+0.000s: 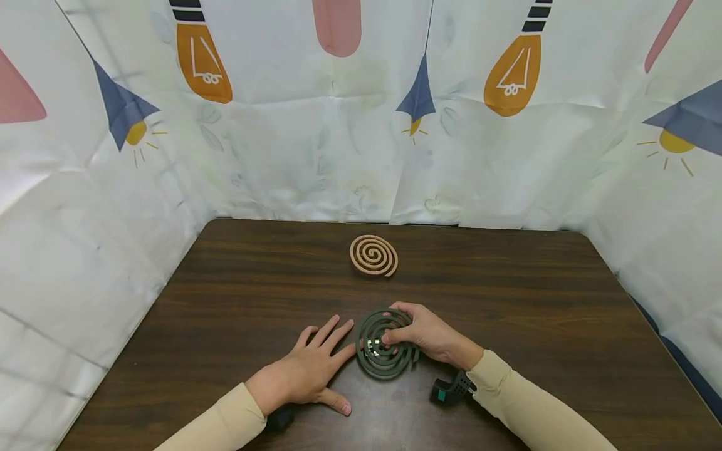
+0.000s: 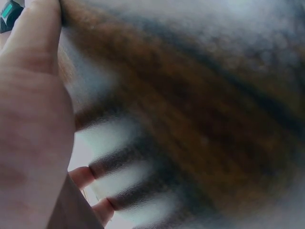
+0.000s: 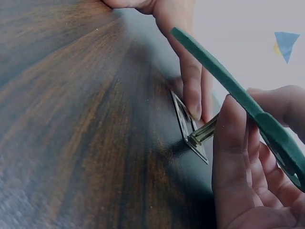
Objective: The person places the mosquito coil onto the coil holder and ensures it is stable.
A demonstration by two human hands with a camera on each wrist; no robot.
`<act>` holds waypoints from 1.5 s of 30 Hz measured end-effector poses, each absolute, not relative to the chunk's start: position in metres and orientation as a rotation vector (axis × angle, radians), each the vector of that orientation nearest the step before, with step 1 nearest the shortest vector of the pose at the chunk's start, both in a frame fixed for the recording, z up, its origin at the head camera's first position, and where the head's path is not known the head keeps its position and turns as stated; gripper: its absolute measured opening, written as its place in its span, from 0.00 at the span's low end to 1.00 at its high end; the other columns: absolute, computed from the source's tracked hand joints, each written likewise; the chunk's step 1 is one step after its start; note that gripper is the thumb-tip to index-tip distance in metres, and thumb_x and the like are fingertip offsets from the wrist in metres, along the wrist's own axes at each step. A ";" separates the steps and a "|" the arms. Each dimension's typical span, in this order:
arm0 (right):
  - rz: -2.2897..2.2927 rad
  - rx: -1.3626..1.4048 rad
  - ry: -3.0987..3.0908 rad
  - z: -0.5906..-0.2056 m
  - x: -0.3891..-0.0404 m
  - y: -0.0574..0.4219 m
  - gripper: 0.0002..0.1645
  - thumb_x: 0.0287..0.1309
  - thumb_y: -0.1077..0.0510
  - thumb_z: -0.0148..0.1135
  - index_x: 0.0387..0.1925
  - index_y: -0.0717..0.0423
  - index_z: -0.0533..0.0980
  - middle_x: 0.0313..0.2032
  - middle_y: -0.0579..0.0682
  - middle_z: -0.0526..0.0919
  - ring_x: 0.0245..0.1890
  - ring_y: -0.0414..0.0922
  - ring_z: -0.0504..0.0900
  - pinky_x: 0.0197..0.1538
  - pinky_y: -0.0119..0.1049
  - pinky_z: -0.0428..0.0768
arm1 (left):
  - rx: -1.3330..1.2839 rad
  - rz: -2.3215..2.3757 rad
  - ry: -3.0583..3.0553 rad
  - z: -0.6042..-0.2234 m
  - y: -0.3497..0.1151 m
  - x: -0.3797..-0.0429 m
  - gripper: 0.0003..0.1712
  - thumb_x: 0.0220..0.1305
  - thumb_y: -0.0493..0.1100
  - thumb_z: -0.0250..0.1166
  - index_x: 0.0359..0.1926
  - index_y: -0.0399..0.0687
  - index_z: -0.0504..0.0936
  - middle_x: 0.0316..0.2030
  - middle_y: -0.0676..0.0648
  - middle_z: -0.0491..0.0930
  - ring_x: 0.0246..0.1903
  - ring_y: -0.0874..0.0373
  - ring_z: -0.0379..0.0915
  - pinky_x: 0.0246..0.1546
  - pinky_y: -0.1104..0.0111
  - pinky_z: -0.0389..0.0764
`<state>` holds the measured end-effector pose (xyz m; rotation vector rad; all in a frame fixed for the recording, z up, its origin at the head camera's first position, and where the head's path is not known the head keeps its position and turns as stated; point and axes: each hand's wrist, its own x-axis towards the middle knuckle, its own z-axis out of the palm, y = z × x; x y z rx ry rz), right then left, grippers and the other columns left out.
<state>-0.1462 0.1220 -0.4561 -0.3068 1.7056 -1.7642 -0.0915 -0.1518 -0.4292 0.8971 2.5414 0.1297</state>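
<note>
A dark green mosquito coil (image 1: 376, 369) is pinched by my right hand (image 1: 433, 336), thumb on top and fingers beneath. In the right wrist view the coil (image 3: 214, 68) tilts edge-on above a small metal stand (image 3: 202, 132). The stand's flat frame lies on the table and its upright tab rises toward the coil. My left hand (image 1: 313, 369) rests palm down with fingers spread, left of the coil. Its index finger reaches the stand's frame, with the tip hidden under the coil in the head view.
A tan mosquito coil (image 1: 373, 254) lies farther back on the dark wooden table (image 1: 254, 269). A black wrist camera (image 1: 447, 389) sits under my right wrist. White printed cloth (image 1: 282, 156) hangs behind and along both sides of the table.
</note>
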 end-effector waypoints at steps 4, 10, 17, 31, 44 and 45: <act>-1.756 -0.303 1.703 -0.455 -0.146 0.122 0.24 0.61 0.64 0.72 0.54 0.65 0.71 0.38 0.46 0.87 0.35 0.39 0.88 0.38 0.34 0.87 | 0.902 0.141 2.541 -0.429 -0.152 -0.091 0.63 0.50 0.85 0.58 0.82 0.66 0.53 0.85 0.45 0.37 0.84 0.40 0.31 0.75 0.38 0.53; -1.740 -0.273 1.705 -0.453 -0.147 0.122 0.23 0.63 0.63 0.70 0.56 0.64 0.72 0.40 0.48 0.86 0.35 0.41 0.88 0.38 0.33 0.87 | 0.919 0.172 2.542 -0.430 -0.152 -0.092 0.63 0.51 0.84 0.59 0.82 0.65 0.53 0.85 0.43 0.39 0.84 0.38 0.31 0.75 0.38 0.54; -1.750 -0.241 1.702 -0.452 -0.147 0.121 0.20 0.64 0.62 0.68 0.54 0.63 0.72 0.38 0.49 0.86 0.32 0.40 0.87 0.36 0.33 0.86 | 0.928 0.184 2.543 -0.431 -0.153 -0.095 0.63 0.52 0.84 0.58 0.82 0.65 0.53 0.85 0.42 0.39 0.84 0.37 0.31 0.74 0.36 0.54; -1.762 -0.262 1.718 -0.450 -0.141 0.120 0.24 0.58 0.63 0.74 0.52 0.64 0.72 0.36 0.46 0.87 0.33 0.39 0.87 0.38 0.33 0.87 | 0.896 0.178 2.537 -0.431 -0.152 -0.093 0.63 0.51 0.84 0.59 0.82 0.66 0.53 0.85 0.44 0.38 0.84 0.39 0.30 0.76 0.37 0.52; -1.768 -0.247 1.752 -0.453 -0.139 0.119 0.24 0.57 0.64 0.74 0.51 0.64 0.72 0.36 0.46 0.87 0.32 0.39 0.87 0.37 0.33 0.86 | 0.917 0.199 2.541 -0.428 -0.153 -0.092 0.63 0.51 0.83 0.61 0.82 0.65 0.54 0.85 0.43 0.39 0.84 0.38 0.31 0.74 0.37 0.54; -1.767 -0.247 1.757 -0.453 -0.139 0.119 0.24 0.57 0.64 0.74 0.51 0.64 0.72 0.36 0.46 0.87 0.32 0.39 0.87 0.37 0.33 0.86 | 0.916 0.196 2.541 -0.428 -0.153 -0.092 0.62 0.51 0.83 0.60 0.82 0.65 0.54 0.85 0.43 0.39 0.84 0.38 0.31 0.74 0.36 0.54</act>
